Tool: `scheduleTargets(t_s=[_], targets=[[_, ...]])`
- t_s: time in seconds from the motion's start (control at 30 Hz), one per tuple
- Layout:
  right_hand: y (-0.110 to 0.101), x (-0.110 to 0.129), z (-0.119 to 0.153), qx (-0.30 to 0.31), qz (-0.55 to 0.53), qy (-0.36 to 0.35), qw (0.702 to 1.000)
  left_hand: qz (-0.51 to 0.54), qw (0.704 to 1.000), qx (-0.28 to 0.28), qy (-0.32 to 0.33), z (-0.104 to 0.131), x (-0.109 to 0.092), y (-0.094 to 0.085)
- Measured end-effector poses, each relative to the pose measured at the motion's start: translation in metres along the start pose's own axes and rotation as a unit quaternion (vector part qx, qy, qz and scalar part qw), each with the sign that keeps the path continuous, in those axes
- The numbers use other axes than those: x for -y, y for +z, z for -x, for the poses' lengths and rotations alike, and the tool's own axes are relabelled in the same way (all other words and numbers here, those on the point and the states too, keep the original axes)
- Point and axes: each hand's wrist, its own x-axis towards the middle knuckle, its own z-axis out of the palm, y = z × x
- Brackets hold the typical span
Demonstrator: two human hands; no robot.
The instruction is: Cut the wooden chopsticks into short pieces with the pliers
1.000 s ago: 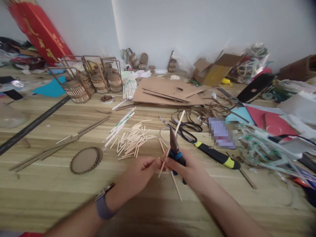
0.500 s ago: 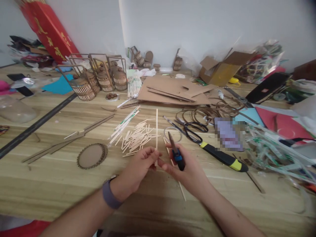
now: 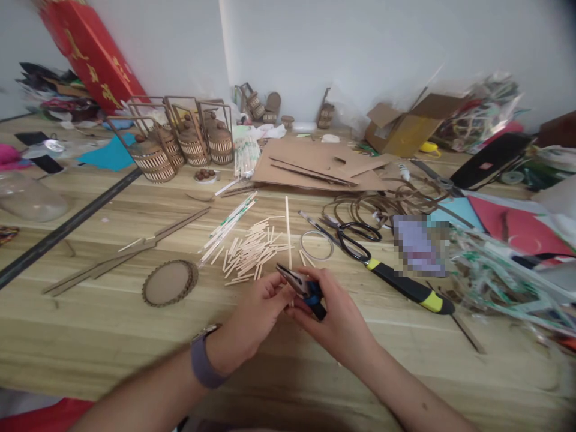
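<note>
My left hand [image 3: 265,306], closed, pinches a thin wooden stick [image 3: 288,231] near its lower end; the stick points away from me, upright in the picture. In my right hand [image 3: 337,309] is a pair of pliers [image 3: 299,285] with blue and black handles. Their jaws point left and lie across the stick just above my left fingertips; whether they bite on it I cannot tell. A pile of short cut sticks [image 3: 252,249] lies beyond my left hand. Longer sticks in printed wrappers [image 3: 229,225] are behind it.
Left of my hands lies a round cardboard disc [image 3: 168,283] with a scalloped rim. On the right are black scissors [image 3: 353,237], a black-and-yellow cutter [image 3: 405,288] and a metal ring [image 3: 317,246]. Cardboard sheets [image 3: 306,162] and small lidded baskets [image 3: 155,159] stand farther back.
My right hand has swung the pliers from pointing away to pointing left, bringing the jaws over the stick. My left hand still holds the stick in nearly the same place.
</note>
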Motion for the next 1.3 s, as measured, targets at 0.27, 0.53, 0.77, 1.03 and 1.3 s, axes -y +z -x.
scheduleTargets(t_s=[0.27,0.53,0.77,1.03,1.3], targets=[[-0.050,0.007,0.011,0.169,-0.065,0.136,0.974,-0.111,0.993,0.013,-0.022,0.005,-0.016,-0.002],[-0.071,0.003,0.016,0.324,-0.206,0.297,0.874,-0.155,0.982,0.087,-0.064,0.011,-0.018,0.000],[-0.062,0.015,0.007,0.340,-0.256,0.310,0.850,-0.092,0.979,0.158,-0.088,0.011,-0.008,-0.002],[-0.061,0.018,0.001,0.348,-0.213,0.279,0.869,-0.080,0.976,0.173,-0.103,0.010,-0.007,-0.002],[-0.058,0.017,-0.001,0.359,-0.174,0.251,0.882,-0.104,0.974,0.168,-0.115,0.010,-0.010,0.001]])
